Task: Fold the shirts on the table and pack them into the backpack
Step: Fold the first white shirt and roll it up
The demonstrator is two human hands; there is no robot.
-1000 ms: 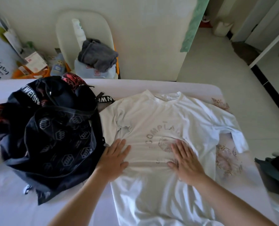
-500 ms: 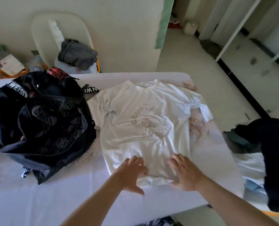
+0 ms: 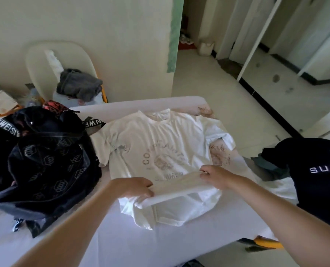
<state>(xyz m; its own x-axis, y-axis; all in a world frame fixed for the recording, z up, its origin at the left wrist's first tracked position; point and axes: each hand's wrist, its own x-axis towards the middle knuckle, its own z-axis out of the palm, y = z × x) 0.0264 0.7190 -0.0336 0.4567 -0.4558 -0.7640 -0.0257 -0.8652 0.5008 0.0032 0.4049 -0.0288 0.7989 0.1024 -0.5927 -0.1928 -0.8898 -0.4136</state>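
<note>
Two hands raise the hem of a white T-shirt (image 3: 160,139) on a cloth-covered table (image 3: 121,239).

We see the left hand (image 3: 135,186) with its fingers (image 3: 147,192) curled tight round the hem's left end. The right hand (image 3: 216,176) pinches the right end between thumb and bent fingers (image 3: 204,171). The lifted band hangs just over the lower part of the chest print, and the rest of the shirt lies flat with its collar at the far edge. The black backpack (image 3: 44,160) slumps open just beside the shirt's left sleeve. A dark shirt (image 3: 318,170) lettered "SUP" lies off to the right.
</note>
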